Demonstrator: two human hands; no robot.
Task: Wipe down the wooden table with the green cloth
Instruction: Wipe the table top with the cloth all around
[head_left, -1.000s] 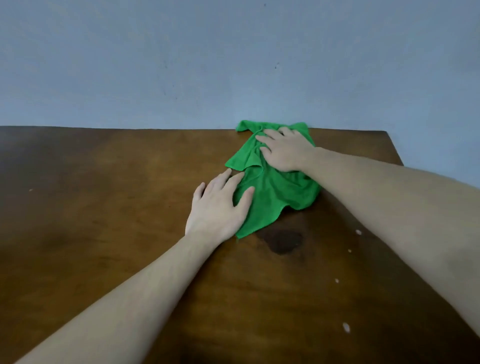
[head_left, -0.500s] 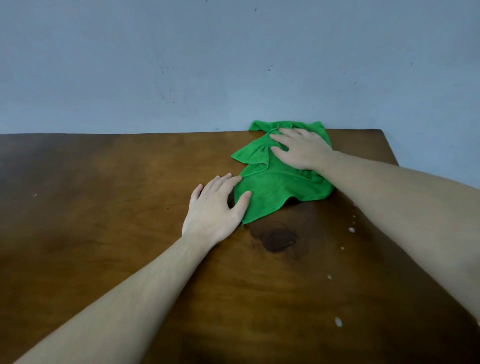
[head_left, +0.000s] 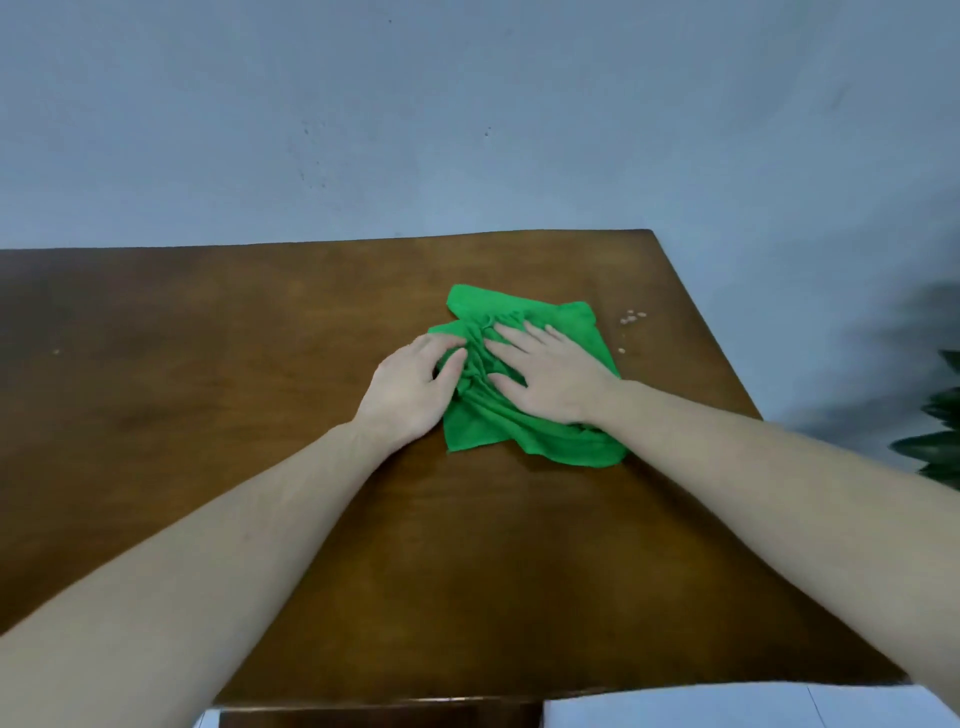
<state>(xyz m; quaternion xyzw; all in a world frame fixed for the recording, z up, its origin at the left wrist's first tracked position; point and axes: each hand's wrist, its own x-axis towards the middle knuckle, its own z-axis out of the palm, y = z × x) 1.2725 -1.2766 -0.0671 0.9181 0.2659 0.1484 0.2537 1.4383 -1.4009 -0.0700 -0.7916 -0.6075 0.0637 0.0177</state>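
Though bunched, green cloth (head_left: 524, 426) lengthwise far-to-near.

Plain room (wooden table (head_left: 208, 395), wall (head_left: 467, 114))

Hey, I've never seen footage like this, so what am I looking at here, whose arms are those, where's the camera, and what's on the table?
There is no machine here. The arms belong to a person, and the camera sits on their head, looking forward and down, so you see roughly what they see. There is only this one view.

The brown surface is a wooden table set against a pale blue wall. On it lies a crumpled green cloth. The left hand bunches the cloth's left edge with curled fingers, while the right hand presses flat on top. Neither lifts it.

Right of the cloth lie a few small pale crumbs. Dark leaves show at the right edge.
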